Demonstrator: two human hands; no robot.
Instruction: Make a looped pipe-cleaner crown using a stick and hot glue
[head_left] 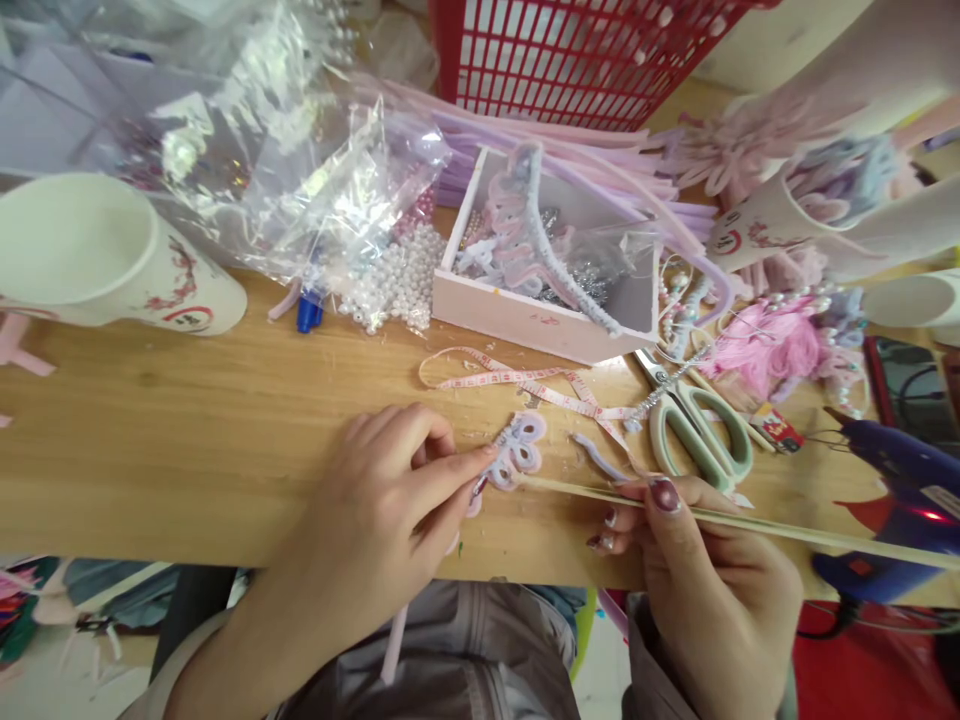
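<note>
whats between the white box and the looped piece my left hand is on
A measuring tape lies on the tabletop between the white box and the looped piece under your left hand's fingertips, as the head view shows.

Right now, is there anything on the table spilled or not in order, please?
The measuring tape lies loose and crosses itself near the white box, so looks untidy. White beads are heaped by the plastic bag; spilled or still inside, I cannot tell.

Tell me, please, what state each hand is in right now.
Left hand: closed, pinching the looped lilac piece.
Right hand: closed, fingers gripping the long, thin pale strip.
</note>
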